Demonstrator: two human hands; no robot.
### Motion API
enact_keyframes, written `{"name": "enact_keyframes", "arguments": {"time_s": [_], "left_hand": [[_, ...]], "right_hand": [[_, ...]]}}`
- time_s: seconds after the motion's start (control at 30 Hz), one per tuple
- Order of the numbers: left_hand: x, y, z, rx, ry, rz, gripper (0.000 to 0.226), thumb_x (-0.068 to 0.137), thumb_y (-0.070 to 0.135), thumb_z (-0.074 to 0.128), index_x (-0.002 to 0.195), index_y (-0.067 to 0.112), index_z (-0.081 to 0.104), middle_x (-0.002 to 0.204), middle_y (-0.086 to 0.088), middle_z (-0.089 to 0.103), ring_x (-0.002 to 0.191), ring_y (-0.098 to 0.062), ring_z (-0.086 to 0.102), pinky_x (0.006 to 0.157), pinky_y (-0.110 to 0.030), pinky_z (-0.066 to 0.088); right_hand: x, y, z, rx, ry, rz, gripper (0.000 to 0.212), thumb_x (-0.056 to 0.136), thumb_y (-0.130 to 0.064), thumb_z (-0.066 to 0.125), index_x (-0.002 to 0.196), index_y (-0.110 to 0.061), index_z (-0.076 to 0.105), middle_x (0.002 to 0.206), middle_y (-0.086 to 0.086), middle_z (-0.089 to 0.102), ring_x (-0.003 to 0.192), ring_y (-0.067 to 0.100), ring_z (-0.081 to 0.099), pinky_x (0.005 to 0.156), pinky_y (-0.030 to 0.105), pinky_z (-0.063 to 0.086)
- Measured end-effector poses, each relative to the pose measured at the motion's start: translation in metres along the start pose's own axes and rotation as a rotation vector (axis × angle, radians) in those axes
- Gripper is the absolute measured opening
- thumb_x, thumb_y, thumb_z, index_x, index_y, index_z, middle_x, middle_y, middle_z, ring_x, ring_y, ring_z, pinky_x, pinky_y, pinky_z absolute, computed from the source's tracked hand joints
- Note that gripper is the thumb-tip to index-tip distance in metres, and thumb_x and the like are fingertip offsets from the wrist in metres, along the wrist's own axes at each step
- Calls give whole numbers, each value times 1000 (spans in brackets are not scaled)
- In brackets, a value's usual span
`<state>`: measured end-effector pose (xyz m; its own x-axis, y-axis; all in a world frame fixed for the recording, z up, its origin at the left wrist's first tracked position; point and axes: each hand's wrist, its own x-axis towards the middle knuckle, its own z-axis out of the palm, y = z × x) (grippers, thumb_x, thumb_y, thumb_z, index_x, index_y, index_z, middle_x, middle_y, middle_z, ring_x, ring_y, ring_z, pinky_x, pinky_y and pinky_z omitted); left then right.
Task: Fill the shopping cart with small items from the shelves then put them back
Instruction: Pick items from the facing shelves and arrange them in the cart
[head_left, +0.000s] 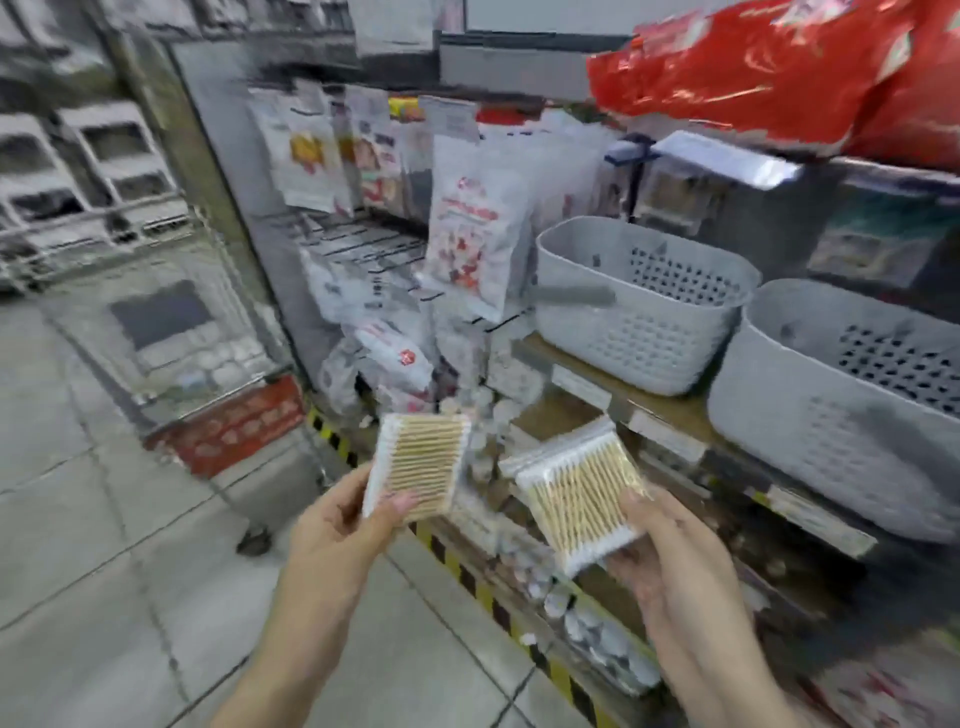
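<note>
A flat pack of wooden cotton swabs (415, 467) stands up out of the left hand (337, 525), pinched at its lower edge by the thumb. A second swab pack (576, 499), tilted, sits above the right hand (670, 566), whose fingers curl round its lower corner. Beyond the left hand stands the blurred shopping cart (171, 332); above the right, grey baskets (639, 301) on the shelf (670, 410). Package lettering is unreadable.
</note>
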<state>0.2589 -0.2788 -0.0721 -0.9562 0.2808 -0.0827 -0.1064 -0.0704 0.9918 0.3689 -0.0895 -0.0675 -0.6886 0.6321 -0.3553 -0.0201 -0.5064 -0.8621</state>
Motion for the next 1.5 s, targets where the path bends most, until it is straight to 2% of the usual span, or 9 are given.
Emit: {"name": "enact_keyframes", "arguments": {"time_s": [0.37, 0.6, 0.77, 0.9, 1.07, 1.17, 1.3, 1.4, 1.5], "left_hand": [[39, -20, -161, 18, 493, -90, 20, 98, 20, 47, 101, 20, 67, 88, -1, 73, 74, -15, 68, 50, -23, 52], [123, -23, -208, 173, 637, -37, 23, 99, 30, 40, 100, 22, 62, 75, 2, 68, 47, -14, 53, 40, -21, 38], [200, -12, -227, -45, 580, -95, 17, 96, 22, 51, 109, 19, 62, 99, -2, 73, 83, -23, 72, 67, -26, 58], [251, -20, -243, -96, 553, -101, 38, 66, 27, 76, 103, 23, 71, 108, -6, 71, 104, -23, 65, 95, -36, 52], [305, -21, -269, -312, 639, -94, 41, 68, 17, 77, 105, 2, 70, 113, 4, 70, 105, -16, 65, 82, -24, 52], [337, -26, -297, -206, 793, -63, 17, 81, 11, 68, 97, 12, 74, 118, 11, 66, 108, -10, 62, 82, -23, 46], [385, -35, -337, -130, 807, -76, 49, 84, -7, 62, 114, 31, 60, 115, 19, 64, 101, -4, 63, 75, -13, 48], [425, -39, -367, -215, 773, -122, 55, 84, -8, 61, 129, 22, 51, 120, 2, 64, 105, -13, 64, 74, -16, 51], [464, -39, -398, -283, 728, -155, 49, 82, -10, 62, 121, 20, 56, 118, -7, 66, 107, -21, 64, 83, -30, 54]], "right_hand": [[46, 97, 177, -28, -276, 327, 10, 88, -1, 55, 97, 0, 62, 97, 18, 72, 85, 26, 71, 74, 38, 59], [124, 121, 277, -137, -414, 352, 13, 88, 2, 54, 97, -2, 63, 90, 13, 74, 79, 21, 72, 70, 31, 58], [182, 132, 358, -190, -513, 379, 16, 93, -2, 52, 96, -8, 66, 90, 6, 75, 83, 17, 71, 72, 30, 55], [221, 148, 409, -200, -559, 413, 17, 96, -5, 50, 105, -10, 63, 94, 5, 74, 93, 18, 69, 80, 31, 51], [253, 176, 460, -283, -550, 421, 28, 96, -10, 51, 124, -11, 56, 113, 9, 69, 103, 23, 66, 85, 34, 52], [269, 191, 496, -351, -513, 330, 18, 96, -9, 50, 111, -14, 60, 105, 7, 70, 98, 20, 66, 79, 31, 53], [285, 215, 549, -525, -581, 15, 22, 96, -10, 52, 101, -30, 58, 100, -10, 68, 86, -4, 64, 77, 18, 49], [293, 236, 591, -648, -688, -103, 32, 94, -8, 56, 114, -33, 55, 111, -18, 63, 97, -12, 57, 81, 9, 46], [306, 258, 631, -797, -792, -234, 37, 89, -16, 64, 121, -33, 56, 120, -19, 55, 107, -13, 50, 81, 2, 40]]}}
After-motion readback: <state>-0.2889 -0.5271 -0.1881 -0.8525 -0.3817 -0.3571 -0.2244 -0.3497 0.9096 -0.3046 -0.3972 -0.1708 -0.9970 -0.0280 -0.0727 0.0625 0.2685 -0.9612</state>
